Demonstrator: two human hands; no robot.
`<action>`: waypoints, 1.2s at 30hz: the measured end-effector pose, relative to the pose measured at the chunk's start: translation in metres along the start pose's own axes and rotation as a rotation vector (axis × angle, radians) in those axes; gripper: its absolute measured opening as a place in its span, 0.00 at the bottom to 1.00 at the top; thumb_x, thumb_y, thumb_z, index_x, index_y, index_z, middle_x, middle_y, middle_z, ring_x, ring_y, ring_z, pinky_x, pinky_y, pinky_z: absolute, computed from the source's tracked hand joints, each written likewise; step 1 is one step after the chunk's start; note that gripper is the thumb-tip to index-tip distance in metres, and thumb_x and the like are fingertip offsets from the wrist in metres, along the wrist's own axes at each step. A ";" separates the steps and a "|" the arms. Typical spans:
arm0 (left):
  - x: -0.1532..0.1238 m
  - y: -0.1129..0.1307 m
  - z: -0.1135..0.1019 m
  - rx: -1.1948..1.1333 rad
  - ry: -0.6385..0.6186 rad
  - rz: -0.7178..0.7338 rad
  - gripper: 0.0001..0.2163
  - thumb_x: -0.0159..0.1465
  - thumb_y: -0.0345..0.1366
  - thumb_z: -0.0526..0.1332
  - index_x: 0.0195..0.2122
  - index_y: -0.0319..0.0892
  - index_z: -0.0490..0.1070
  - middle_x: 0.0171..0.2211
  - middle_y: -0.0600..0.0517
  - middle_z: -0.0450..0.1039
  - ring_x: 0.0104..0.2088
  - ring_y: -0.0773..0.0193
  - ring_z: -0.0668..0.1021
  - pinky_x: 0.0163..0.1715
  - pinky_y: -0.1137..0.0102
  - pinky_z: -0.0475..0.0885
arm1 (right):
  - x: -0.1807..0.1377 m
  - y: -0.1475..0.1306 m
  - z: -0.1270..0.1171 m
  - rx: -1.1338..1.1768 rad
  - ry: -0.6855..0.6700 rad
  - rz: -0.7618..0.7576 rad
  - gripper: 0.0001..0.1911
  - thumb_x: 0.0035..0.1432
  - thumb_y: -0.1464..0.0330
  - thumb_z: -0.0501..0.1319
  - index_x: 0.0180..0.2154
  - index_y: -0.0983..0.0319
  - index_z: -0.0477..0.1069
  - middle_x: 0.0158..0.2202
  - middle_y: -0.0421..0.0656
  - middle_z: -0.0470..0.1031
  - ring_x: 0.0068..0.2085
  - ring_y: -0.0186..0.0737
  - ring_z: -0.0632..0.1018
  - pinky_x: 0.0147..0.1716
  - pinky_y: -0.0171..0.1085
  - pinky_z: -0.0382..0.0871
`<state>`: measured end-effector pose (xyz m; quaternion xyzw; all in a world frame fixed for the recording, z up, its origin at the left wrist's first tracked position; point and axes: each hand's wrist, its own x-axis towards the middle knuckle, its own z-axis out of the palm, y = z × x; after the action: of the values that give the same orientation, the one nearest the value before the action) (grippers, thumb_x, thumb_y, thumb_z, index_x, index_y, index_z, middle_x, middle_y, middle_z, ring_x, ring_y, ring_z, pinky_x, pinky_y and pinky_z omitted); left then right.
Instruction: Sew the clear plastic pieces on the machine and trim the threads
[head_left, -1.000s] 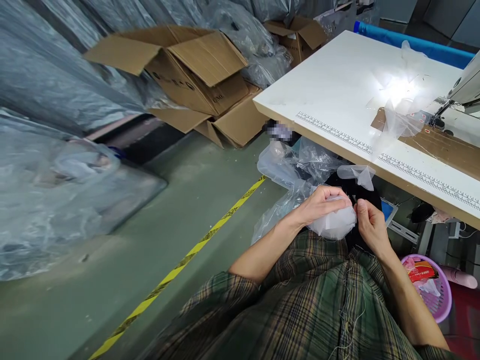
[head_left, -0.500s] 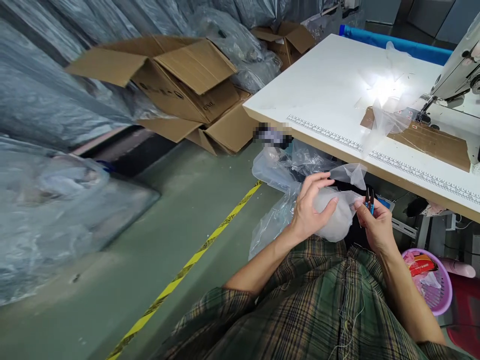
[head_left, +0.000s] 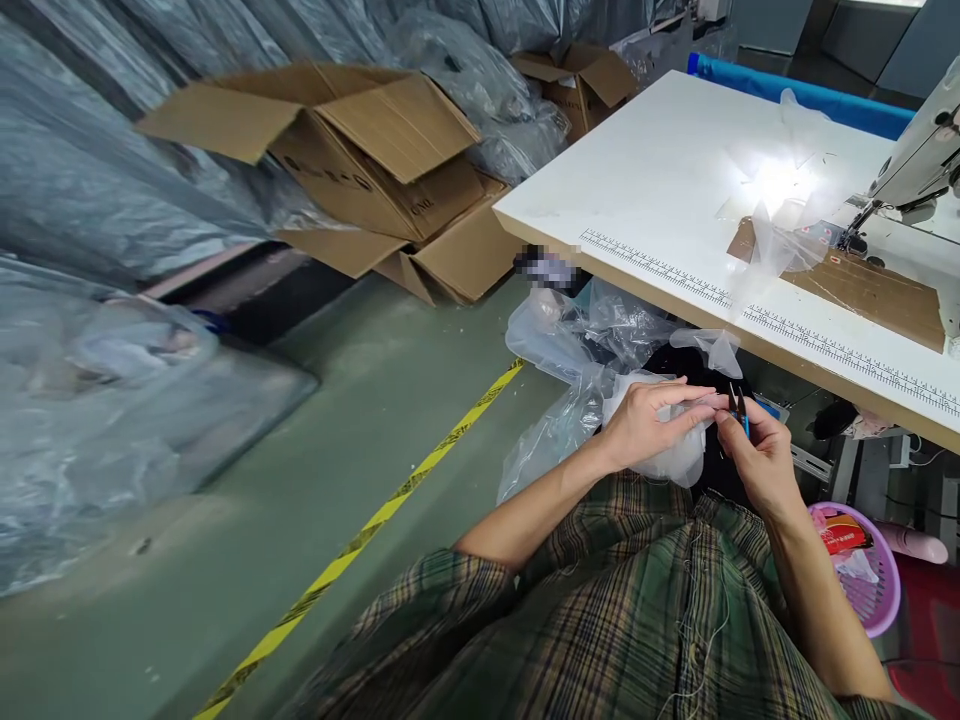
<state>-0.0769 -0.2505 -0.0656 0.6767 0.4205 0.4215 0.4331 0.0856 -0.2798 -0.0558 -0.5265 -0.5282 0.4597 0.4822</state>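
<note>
Over my lap, a bundle of sheer white fabric hangs beneath my two hands. My left hand pinches the fabric's edge, its fingertips meeting those of the other hand. Thread snips with blue handles are held in my right hand, blades pointing up and slightly apart; its thumb and finger also press on the fabric edge. Another sheer piece drapes from the table edge just beyond my hands.
A sewing machine with a bright lamp stands on the white table, sheer fabric by its needle. Below the table hang clear plastic bags. A purple basket is at the right. Open cardboard boxes lie beyond yellow tape.
My left hand has moved right and down from an open, spread pose, closing on the fabric edge beside my right hand. The right hand keeps the thread snips, almost in place.
</note>
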 end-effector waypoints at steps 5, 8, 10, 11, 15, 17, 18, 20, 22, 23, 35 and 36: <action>0.007 0.006 -0.013 -0.133 -0.119 -0.095 0.12 0.64 0.43 0.64 0.40 0.41 0.82 0.42 0.47 0.83 0.44 0.56 0.82 0.49 0.65 0.76 | 0.001 0.000 -0.002 -0.059 0.005 0.003 0.11 0.53 0.59 0.62 0.31 0.60 0.76 0.23 0.38 0.68 0.27 0.35 0.68 0.28 0.35 0.64; 0.011 0.008 -0.018 -0.185 -0.159 -0.152 0.12 0.63 0.44 0.66 0.37 0.39 0.81 0.39 0.47 0.83 0.41 0.58 0.82 0.43 0.68 0.75 | 0.002 0.003 -0.004 -0.075 0.015 0.031 0.12 0.52 0.59 0.61 0.30 0.61 0.76 0.23 0.38 0.69 0.25 0.33 0.65 0.25 0.34 0.61; 0.012 0.010 -0.020 -0.221 -0.185 -0.185 0.13 0.63 0.44 0.65 0.35 0.38 0.80 0.36 0.47 0.82 0.38 0.60 0.81 0.41 0.69 0.74 | 0.002 0.004 -0.004 -0.084 0.011 0.051 0.13 0.52 0.59 0.61 0.31 0.61 0.76 0.20 0.36 0.65 0.23 0.32 0.62 0.23 0.33 0.57; 0.012 0.011 -0.021 -0.240 -0.202 -0.196 0.14 0.63 0.45 0.65 0.34 0.37 0.79 0.35 0.47 0.82 0.37 0.62 0.81 0.40 0.70 0.74 | 0.002 0.005 -0.004 -0.088 0.013 0.053 0.13 0.53 0.58 0.61 0.31 0.61 0.76 0.20 0.35 0.64 0.22 0.31 0.61 0.22 0.33 0.56; 0.014 0.013 -0.024 -0.267 -0.282 -0.217 0.14 0.62 0.44 0.66 0.33 0.36 0.77 0.32 0.48 0.80 0.32 0.67 0.78 0.36 0.72 0.73 | 0.003 0.003 -0.003 -0.097 0.027 0.046 0.14 0.53 0.57 0.61 0.31 0.62 0.75 0.20 0.35 0.64 0.22 0.31 0.61 0.21 0.32 0.55; 0.015 0.012 -0.025 -0.270 -0.318 -0.224 0.14 0.61 0.44 0.67 0.34 0.36 0.77 0.32 0.49 0.80 0.32 0.68 0.77 0.35 0.72 0.73 | 0.003 0.002 -0.002 -0.100 0.023 0.049 0.14 0.53 0.57 0.61 0.31 0.62 0.75 0.20 0.35 0.64 0.22 0.31 0.61 0.21 0.32 0.55; 0.016 0.011 -0.026 -0.273 -0.328 -0.228 0.14 0.60 0.44 0.68 0.35 0.36 0.77 0.32 0.49 0.79 0.32 0.68 0.77 0.35 0.72 0.73 | 0.003 0.001 -0.002 -0.103 0.021 0.048 0.15 0.53 0.57 0.61 0.31 0.62 0.75 0.20 0.35 0.64 0.22 0.31 0.61 0.21 0.32 0.55; 0.017 0.010 -0.026 -0.274 -0.345 -0.234 0.13 0.58 0.42 0.70 0.35 0.36 0.78 0.32 0.49 0.79 0.32 0.68 0.77 0.35 0.72 0.72 | 0.003 0.001 -0.003 -0.111 0.013 0.046 0.15 0.53 0.56 0.61 0.32 0.62 0.75 0.20 0.35 0.64 0.22 0.31 0.61 0.21 0.33 0.55; 0.018 0.010 -0.027 -0.272 -0.350 -0.239 0.12 0.58 0.41 0.70 0.35 0.36 0.77 0.32 0.50 0.78 0.32 0.69 0.76 0.34 0.73 0.71 | 0.001 0.001 -0.004 -0.120 -0.001 0.041 0.15 0.54 0.56 0.61 0.32 0.62 0.74 0.20 0.35 0.64 0.22 0.31 0.62 0.21 0.33 0.56; 0.018 0.010 -0.027 -0.274 -0.351 -0.241 0.12 0.58 0.41 0.69 0.34 0.36 0.77 0.31 0.51 0.78 0.31 0.69 0.75 0.33 0.73 0.70 | 0.000 0.001 -0.005 -0.125 -0.014 0.035 0.15 0.55 0.56 0.61 0.32 0.61 0.74 0.20 0.35 0.64 0.22 0.31 0.62 0.21 0.33 0.56; 0.016 0.024 -0.028 -0.133 -0.500 -0.164 0.12 0.65 0.44 0.62 0.33 0.38 0.72 0.31 0.53 0.74 0.34 0.68 0.74 0.38 0.71 0.70 | -0.012 -0.001 -0.019 -0.342 -0.199 -0.075 0.32 0.68 0.44 0.43 0.27 0.60 0.67 0.22 0.38 0.66 0.23 0.33 0.65 0.23 0.34 0.58; 0.016 0.025 -0.028 -0.109 -0.506 -0.148 0.12 0.66 0.44 0.61 0.34 0.38 0.71 0.32 0.53 0.74 0.34 0.67 0.74 0.38 0.71 0.70 | -0.012 -0.002 -0.019 -0.361 -0.207 -0.096 0.32 0.68 0.44 0.43 0.27 0.60 0.67 0.22 0.38 0.66 0.24 0.33 0.66 0.24 0.34 0.59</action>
<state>-0.0933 -0.2360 -0.0311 0.7036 0.3238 0.2279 0.5901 0.1043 -0.2921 -0.0524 -0.5286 -0.6732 0.3856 0.3445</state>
